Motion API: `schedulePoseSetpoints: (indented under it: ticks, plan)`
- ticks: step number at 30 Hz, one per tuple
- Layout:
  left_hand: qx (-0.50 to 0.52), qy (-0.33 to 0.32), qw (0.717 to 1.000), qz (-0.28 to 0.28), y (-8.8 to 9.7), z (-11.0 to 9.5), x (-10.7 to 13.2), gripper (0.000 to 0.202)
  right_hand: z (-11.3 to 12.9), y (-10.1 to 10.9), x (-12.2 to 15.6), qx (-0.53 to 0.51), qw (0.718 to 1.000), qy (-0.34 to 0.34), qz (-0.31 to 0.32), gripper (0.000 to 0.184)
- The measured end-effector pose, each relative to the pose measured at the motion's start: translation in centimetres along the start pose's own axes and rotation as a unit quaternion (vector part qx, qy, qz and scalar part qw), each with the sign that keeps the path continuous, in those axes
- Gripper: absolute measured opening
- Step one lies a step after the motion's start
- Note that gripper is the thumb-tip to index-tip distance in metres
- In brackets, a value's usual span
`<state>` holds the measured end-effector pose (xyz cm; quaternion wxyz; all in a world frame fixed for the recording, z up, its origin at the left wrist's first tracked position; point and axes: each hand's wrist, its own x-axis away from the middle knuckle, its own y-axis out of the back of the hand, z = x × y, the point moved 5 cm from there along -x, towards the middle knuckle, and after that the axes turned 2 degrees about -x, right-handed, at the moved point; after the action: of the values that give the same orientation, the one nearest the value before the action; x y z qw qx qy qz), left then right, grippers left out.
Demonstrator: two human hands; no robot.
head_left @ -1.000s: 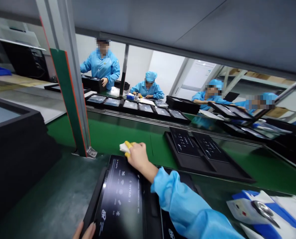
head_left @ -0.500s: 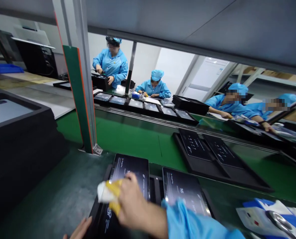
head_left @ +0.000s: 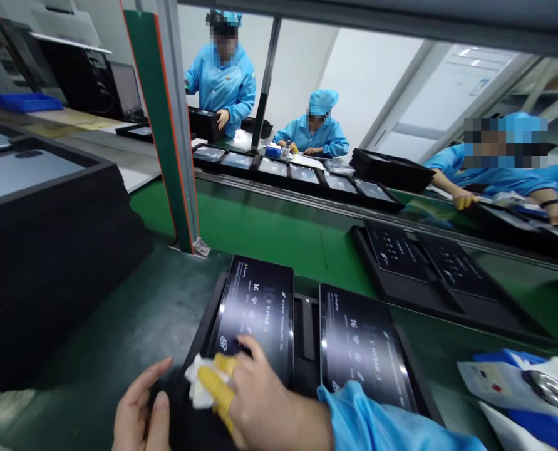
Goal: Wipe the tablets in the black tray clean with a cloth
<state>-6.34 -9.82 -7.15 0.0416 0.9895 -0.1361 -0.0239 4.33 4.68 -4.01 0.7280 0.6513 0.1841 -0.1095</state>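
My right hand (head_left: 262, 391), with yellow finger cots on some fingers, pinches a crumpled white wiping cloth (head_left: 200, 381). It is over the near end of a dark tablet (head_left: 269, 297) with printed white text and icons, hiding part of it. A matching tablet (head_left: 358, 338) lies to the right, partly behind my blue sleeve (head_left: 382, 419). Both sit in a black foam tray (head_left: 304, 326). My left hand (head_left: 142, 407) hovers at the tray's lower left, fingers curved and apart, with nothing in it.
Black trays (head_left: 53, 263) are stacked at the left beside a green-and-metal post (head_left: 163, 125). Another tray (head_left: 410, 291) with two tablets lies on the green belt (head_left: 245, 219). Blue-white packs (head_left: 518, 388) lie at the right. Several co-workers in blue work beyond the belt.
The view has shifted, so the scene sits higher and further right. My right hand has moved with the cloth toward the tablet's near end. More of my left hand now shows.
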Motion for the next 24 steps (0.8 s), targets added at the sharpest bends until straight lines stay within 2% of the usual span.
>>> schedulePoseSetpoints:
  ticks: [2, 3, 5, 6, 8, 9, 10, 11, 12, 14, 16, 18, 19, 20, 22, 24]
  plan:
    - [-0.014, -0.002, 1.000, 0.010, 0.3, 0.9, -0.4, 0.045, 1.9, -0.2, 1.5, -0.029, 0.999, 0.038, -0.006, 0.042]
    - [-0.022, -0.003, 1.000, 0.019, 0.4, 1.2, -0.6, 0.045, 1.6, 0.0, 1.7, -0.044, 0.998, 0.044, -0.002, 0.040]
    - [-0.043, -0.005, 0.998, 0.036, 0.5, 1.4, -0.7, 0.043, -1.5, 1.2, 1.1, -0.058, 0.998, 0.009, 0.013, 0.040]
    - [-0.061, -0.008, 0.997, 0.045, 0.5, 1.4, -0.6, 0.042, -4.0, 2.1, 0.6, -0.049, 0.998, -0.043, 0.016, 0.042]
    - [-0.101, -0.022, 0.993, 0.057, 0.5, 1.2, -0.6, 0.039, -9.3, 3.8, 0.0, -0.005, 0.982, -0.191, 0.011, 0.045]
    - [-0.117, -0.031, 0.991, 0.059, 0.6, 1.1, -0.5, 0.038, -11.2, 4.5, 0.2, 0.018, 0.967, -0.254, 0.012, 0.047]
    - [-0.126, -0.037, 0.989, 0.062, 0.6, 1.1, -0.5, 0.037, -12.0, 4.8, 0.6, 0.032, 0.957, -0.289, 0.015, 0.049]
    - [-0.130, -0.039, 0.989, 0.066, 0.7, 1.2, -0.6, 0.037, -11.7, 4.8, 1.1, 0.034, 0.955, -0.293, 0.018, 0.051]
    - [-0.130, -0.038, 0.988, 0.068, 0.7, 1.3, -0.7, 0.038, -10.4, 4.6, 1.7, 0.025, 0.963, -0.267, 0.021, 0.052]
    - [-0.148, -0.035, 0.985, 0.079, 0.7, 1.6, -0.9, 0.039, -6.0, 3.9, 3.3, -0.009, 0.983, -0.180, 0.022, 0.053]
    - [-0.192, -0.053, 0.975, 0.103, 0.3, 1.5, -1.0, 0.035, -1.6, 3.5, 5.1, -0.047, 0.992, -0.115, 0.011, 0.056]
    - [-0.261, -0.132, 0.944, 0.153, -0.9, 0.5, -0.6, 0.033, 0.3, 3.6, 6.1, -0.078, 0.992, -0.098, 0.003, 0.056]
    - [-0.304, -0.190, 0.916, 0.178, -1.7, -0.1, -0.3, 0.035, 0.2, 3.7, 6.2, -0.092, 0.991, -0.098, 0.002, 0.056]
    - [-0.345, -0.253, 0.882, 0.199, -2.6, -0.7, 0.2, 0.040, -0.6, 3.9, 6.0, -0.103, 0.990, -0.101, 0.003, 0.055]
    - [-0.415, -0.346, 0.814, 0.212, -4.0, -1.5, 1.1, 0.049, -4.0, 4.4, 5.1, -0.100, 0.985, -0.138, -0.005, 0.053]
    - [-0.449, -0.376, 0.784, 0.207, -4.7, -1.7, 1.5, 0.052, -8.2, 5.1, 4.5, -0.057, 0.972, -0.226, -0.020, 0.050]
